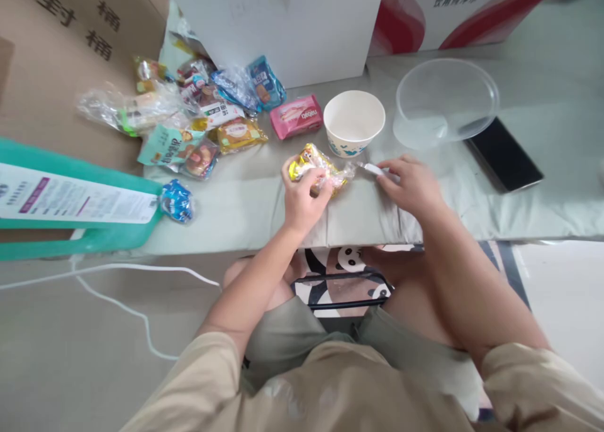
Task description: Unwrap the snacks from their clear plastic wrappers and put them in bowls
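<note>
My left hand (306, 193) grips a yellow snack packet (311, 158) with a crinkled clear end. The fingers of my right hand (408, 183) are closed on a small white-handled knife (372, 168). Its tip points left and touches or nearly touches the packet's clear end; I cannot tell which. Just behind the packet stands a white paper bowl (353, 114) with a blue pattern near its base. A pink nabati packet (297, 116) lies to the left of the bowl.
Several wrapped snacks (207, 114) are heaped at the back left, with a blue packet (177, 200) nearer the front edge. To the right are a clear plastic tub (401, 99) and a black phone (507, 155). Boxes (292, 23) line the back; a green-framed sign (80, 199) stands left.
</note>
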Demonstrator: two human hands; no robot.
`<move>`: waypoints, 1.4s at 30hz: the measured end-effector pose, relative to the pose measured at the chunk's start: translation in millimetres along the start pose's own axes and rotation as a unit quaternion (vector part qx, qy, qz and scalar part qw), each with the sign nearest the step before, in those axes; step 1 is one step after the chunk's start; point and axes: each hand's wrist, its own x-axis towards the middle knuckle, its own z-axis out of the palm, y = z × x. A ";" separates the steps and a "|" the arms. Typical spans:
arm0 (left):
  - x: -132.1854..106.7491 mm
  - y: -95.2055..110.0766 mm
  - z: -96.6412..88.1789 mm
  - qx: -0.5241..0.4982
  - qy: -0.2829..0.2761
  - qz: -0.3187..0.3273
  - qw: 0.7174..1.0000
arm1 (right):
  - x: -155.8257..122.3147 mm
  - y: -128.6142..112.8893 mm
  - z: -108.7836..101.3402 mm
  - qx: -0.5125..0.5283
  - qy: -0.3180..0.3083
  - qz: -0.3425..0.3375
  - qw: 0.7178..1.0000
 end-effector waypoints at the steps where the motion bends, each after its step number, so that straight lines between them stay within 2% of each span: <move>1: -0.3 1.0 -1.1 0.011 0.014 0.014 1.000 | 0.9 3.6 -0.5 -0.010 0.014 0.010 1.000; 4: 5.0 -5.6 -8.8 0.019 0.052 0.019 0.998 | 3.5 13.1 -2.3 -0.054 0.035 0.038 0.997; 7: 15.7 -20.3 -20.1 0.012 0.041 -0.009 0.999 | 5.5 17.2 -2.5 -0.099 0.069 0.068 0.990; 9: 22.0 -29.1 -26.6 0.003 0.024 -0.012 1.000 | 6.1 13.8 -0.3 -0.078 0.108 0.052 0.990; 11: 25.9 -34.2 -30.3 0.004 0.004 -0.003 1.000 | 6.4 4.7 4.3 -0.016 0.131 0.002 0.991; 14: 27.0 -34.8 -31.1 0.009 -0.025 -0.007 1.000 | 8.6 -14.1 14.1 0.073 0.113 -0.052 0.990; 17: 25.9 -31.3 -29.2 0.005 -0.034 -0.017 0.999 | 18.7 -29.6 22.8 0.119 0.094 -0.053 0.987; 22: 25.4 -26.2 -28.3 -0.001 -0.033 -0.022 0.999 | 48.1 -40.7 29.9 0.120 0.084 -0.061 0.987; 24: 25.6 -25.8 -29.0 -0.020 -0.030 -0.044 0.998 | 56.1 -41.7 29.2 0.114 0.057 -0.087 0.988; 26: 26.2 -27.0 -30.2 -0.055 -0.023 -0.078 0.995 | 57.5 -42.2 24.3 0.098 0.056 -0.093 0.989; 29: 28.4 -32.6 -32.7 -0.106 -0.001 -0.135 0.985 | 43.7 -44.9 10.5 0.083 0.113 -0.066 0.988; 31: 30.6 -39.0 -34.7 -0.136 0.011 -0.168 0.976 | 25.6 -48.4 2.0 0.102 0.127 -0.096 0.982; 34: 34.0 -50.2 -38.6 -0.171 0.017 -0.201 0.964 | -4.1 -51.3 -0.8 0.104 0.048 -0.208 0.971; 36: 35.5 -57.0 -42.7 -0.173 0.038 -0.209 0.962 | -18.5 -49.1 2.8 0.056 0.000 -0.248 0.967; 38: 36.0 -61.6 -49.1 -0.161 0.070 -0.204 0.963 | -26.4 -45.3 6.3 0.008 -0.001 -0.248 0.969; 40: 35.1 -62.4 -57.6 -0.135 0.086 -0.181 0.970 | -29.8 -44.0 6.4 -0.008 0.026 -0.247 0.969; 42: 32.8 -58.2 -67.1 -0.085 0.055 -0.110 0.989 | -31.8 -48.2 3.2 -0.005 0.055 -0.253 0.966</move>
